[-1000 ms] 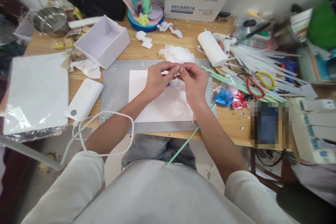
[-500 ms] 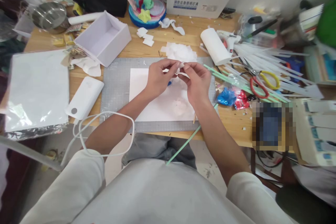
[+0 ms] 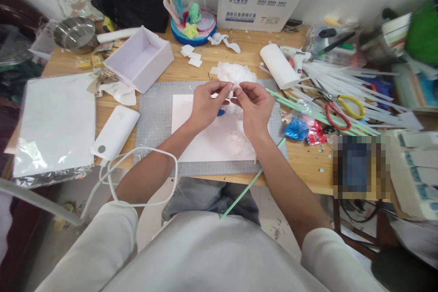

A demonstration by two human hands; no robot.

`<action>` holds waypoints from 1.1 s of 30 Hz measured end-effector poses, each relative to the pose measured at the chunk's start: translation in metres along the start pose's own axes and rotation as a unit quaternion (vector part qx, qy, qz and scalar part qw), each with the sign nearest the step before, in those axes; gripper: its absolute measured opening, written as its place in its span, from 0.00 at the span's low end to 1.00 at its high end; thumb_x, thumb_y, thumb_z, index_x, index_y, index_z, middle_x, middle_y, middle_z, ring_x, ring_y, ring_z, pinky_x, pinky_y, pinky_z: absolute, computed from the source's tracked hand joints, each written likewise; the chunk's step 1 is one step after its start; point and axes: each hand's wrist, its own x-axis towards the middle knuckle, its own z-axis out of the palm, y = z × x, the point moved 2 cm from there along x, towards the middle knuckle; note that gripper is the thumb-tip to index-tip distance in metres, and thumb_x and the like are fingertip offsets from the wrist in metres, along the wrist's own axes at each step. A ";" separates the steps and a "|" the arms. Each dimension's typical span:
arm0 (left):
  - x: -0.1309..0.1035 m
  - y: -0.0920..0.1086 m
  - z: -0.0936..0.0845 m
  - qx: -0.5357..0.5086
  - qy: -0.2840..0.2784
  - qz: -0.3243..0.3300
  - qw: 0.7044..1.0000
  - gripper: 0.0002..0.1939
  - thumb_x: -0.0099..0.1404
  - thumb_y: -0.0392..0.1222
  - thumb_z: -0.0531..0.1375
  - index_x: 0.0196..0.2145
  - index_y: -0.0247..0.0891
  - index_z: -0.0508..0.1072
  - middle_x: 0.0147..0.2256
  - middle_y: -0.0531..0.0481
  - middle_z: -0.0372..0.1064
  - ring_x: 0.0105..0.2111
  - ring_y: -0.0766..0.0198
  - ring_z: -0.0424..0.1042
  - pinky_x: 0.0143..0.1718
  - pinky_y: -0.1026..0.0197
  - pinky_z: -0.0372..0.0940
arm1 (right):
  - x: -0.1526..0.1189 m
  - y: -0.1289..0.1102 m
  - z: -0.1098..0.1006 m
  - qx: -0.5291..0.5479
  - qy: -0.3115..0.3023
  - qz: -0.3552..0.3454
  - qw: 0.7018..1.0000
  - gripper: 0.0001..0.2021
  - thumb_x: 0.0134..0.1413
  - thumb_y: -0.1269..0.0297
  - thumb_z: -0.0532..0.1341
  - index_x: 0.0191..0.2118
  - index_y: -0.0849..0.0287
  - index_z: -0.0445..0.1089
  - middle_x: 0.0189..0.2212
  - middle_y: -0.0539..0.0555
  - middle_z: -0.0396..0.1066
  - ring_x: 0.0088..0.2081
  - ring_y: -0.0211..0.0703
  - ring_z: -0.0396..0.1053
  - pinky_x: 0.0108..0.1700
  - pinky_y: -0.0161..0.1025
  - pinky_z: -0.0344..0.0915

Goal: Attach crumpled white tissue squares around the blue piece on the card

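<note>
My left hand (image 3: 209, 102) and my right hand (image 3: 255, 107) meet over the desk, fingertips pinched on a small piece of white tissue-like material (image 3: 234, 86). Its exact form is partly hidden by my fingers. Below them lies a white sheet (image 3: 198, 141) on a grey cutting mat (image 3: 153, 105). Fluffy white bits (image 3: 237, 139) rest on the sheet near my right wrist, and a small blue thing (image 3: 221, 112) shows beside my left fingers. A pile of thin white squares (image 3: 234, 72) sits just beyond my hands.
Scissors (image 3: 330, 97), white strips (image 3: 356, 75) and green sticks (image 3: 290, 105) lie at the right, near a paper roll (image 3: 279, 66). At the left are an open white box (image 3: 137, 61) and a white power bank (image 3: 116, 132) with a looped cable (image 3: 177, 169). A green stick (image 3: 242, 193) overhangs the front edge.
The view has shifted slightly, so the desk sits a little lower in it. My hands stay together, fingers moving a little on the white piece.
</note>
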 end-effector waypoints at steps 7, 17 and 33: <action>0.009 0.000 -0.010 0.018 0.052 0.002 0.999 0.16 0.65 0.55 0.65 0.37 0.37 0.80 0.37 0.49 0.78 0.35 0.68 0.77 0.31 0.68 0.76 | 0.008 0.000 -0.010 -0.064 0.032 0.015 0.997 0.05 0.55 0.60 0.65 0.37 0.53 0.71 0.31 0.46 0.76 0.32 0.34 0.75 0.31 0.31 0.71; 0.022 -0.009 -0.027 -0.006 0.142 -0.033 0.989 0.11 0.66 0.51 0.65 0.35 0.41 0.79 0.32 0.51 0.76 0.31 0.69 0.76 0.30 0.68 0.75 | 0.078 -0.011 -0.031 -0.226 0.011 0.042 0.973 0.05 0.48 0.76 0.63 0.29 0.60 0.74 0.21 0.48 0.72 0.20 0.34 0.66 0.27 0.37 0.66; 0.009 -0.006 -0.015 0.059 0.099 0.034 0.993 0.13 0.67 0.52 0.63 0.38 0.40 0.81 0.38 0.49 0.76 0.36 0.68 0.75 0.31 0.69 0.74 | 0.014 -0.023 0.007 -0.171 -0.073 -0.035 0.982 0.05 0.53 0.62 0.65 0.32 0.56 0.76 0.24 0.47 0.73 0.25 0.35 0.69 0.29 0.35 0.69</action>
